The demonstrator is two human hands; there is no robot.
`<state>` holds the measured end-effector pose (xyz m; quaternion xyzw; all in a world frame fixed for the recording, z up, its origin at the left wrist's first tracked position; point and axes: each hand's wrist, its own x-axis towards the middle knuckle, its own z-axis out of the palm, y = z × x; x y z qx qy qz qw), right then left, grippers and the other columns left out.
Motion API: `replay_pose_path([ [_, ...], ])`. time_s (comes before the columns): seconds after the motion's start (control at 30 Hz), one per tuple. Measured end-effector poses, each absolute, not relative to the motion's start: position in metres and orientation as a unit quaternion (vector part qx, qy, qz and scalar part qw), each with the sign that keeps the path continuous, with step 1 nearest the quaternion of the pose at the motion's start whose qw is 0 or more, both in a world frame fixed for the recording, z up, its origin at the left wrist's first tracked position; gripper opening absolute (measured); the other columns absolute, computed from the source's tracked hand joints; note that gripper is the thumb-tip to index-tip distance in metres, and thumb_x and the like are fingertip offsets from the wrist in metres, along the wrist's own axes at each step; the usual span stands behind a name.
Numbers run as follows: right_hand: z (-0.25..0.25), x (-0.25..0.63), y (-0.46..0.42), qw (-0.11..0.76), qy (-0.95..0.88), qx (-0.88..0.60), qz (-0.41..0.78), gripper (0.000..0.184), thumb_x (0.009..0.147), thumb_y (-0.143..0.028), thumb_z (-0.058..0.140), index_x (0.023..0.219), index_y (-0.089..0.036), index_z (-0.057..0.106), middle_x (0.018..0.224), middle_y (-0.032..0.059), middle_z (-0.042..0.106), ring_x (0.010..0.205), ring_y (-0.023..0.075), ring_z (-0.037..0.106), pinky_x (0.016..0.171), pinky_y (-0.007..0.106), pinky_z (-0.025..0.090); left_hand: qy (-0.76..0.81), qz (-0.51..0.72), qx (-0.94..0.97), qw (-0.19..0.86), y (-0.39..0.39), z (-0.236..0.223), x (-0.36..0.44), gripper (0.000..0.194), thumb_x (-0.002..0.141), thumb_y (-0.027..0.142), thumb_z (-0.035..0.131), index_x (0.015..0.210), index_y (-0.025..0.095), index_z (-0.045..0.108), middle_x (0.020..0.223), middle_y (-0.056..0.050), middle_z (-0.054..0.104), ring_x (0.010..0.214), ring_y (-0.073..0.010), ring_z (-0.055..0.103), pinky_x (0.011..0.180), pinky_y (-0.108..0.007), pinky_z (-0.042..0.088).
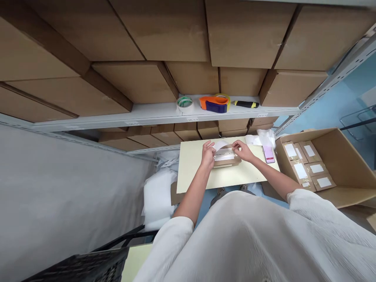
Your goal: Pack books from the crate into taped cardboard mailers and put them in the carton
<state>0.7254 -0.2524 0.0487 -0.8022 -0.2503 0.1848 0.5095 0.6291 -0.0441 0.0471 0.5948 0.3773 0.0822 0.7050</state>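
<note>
A small cardboard box [226, 162] rests on the cream board in front of me, with a white label and shiny clear tape along its face. Above its back edge curves a loose white paper strip [222, 145]. My left hand [207, 155] is at the box's left end, its fingers closed on the strip's left side. At the right end, my right hand [243, 151] has thumb and fingers pinched together near the box's upper corner; whatever lies between those fingertips is too small to make out.
A phone [268, 154] lies on the board [190, 172]. At right, a large open carton [349, 196] holds several labelled boxes. The shelf ahead carries a tape roll [185, 102], an orange tape dispenser [214, 104], a utility knife [246, 104] and cartons. White wrap [158, 196] hangs left.
</note>
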Motion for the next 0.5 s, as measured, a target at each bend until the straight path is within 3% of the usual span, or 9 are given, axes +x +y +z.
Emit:
replay_pose_path([
  [0.13,0.046,0.702,-0.238,0.459,-0.281,-0.834,0.119,0.041,0.084,-0.042,0.078,0.118,-0.026,0.060,0.126,0.0093,0.068,0.117,0.0287,0.066,0.107,0.046,0.055,0.362,0.069,0.594,0.715,-0.035,0.047,0.620,0.066,0.072,0.016,0.063,0.137,0.032,0.060,0.142,-0.008,0.074,0.123,-0.0245,0.073,0.089,-0.036,0.060],
  [0.3,0.038,0.692,-0.225,0.452,-0.240,-0.857,0.065,0.025,0.093,-0.036,0.066,0.114,-0.027,0.057,0.118,0.0088,0.067,0.109,0.0277,0.066,0.102,0.045,0.055,0.366,0.070,0.563,0.738,-0.023,0.046,0.605,0.060,0.072,0.017,0.065,0.130,0.030,0.063,0.140,-0.010,0.075,0.126,-0.0272,0.073,0.085,-0.037,0.058],
  [0.43,0.043,0.690,-0.224,0.467,-0.259,-0.844,0.043,0.010,0.094,-0.036,0.061,0.097,-0.027,0.059,0.109,0.0081,0.067,0.103,0.0264,0.065,0.099,0.045,0.055,0.359,0.032,0.578,0.732,-0.011,0.046,0.594,0.062,0.069,0.017,0.064,0.129,0.032,0.063,0.138,-0.008,0.076,0.128,-0.0266,0.071,0.091,-0.040,0.059],
  [0.5,0.048,0.689,-0.225,0.486,-0.271,-0.830,0.048,0.010,0.092,-0.035,0.062,0.089,-0.026,0.059,0.110,0.0085,0.068,0.105,0.0262,0.065,0.100,0.045,0.055,0.357,0.027,0.583,0.729,-0.007,0.046,0.591,0.062,0.067,0.016,0.064,0.127,0.031,0.063,0.134,-0.008,0.078,0.126,-0.0267,0.071,0.093,-0.041,0.059],
])
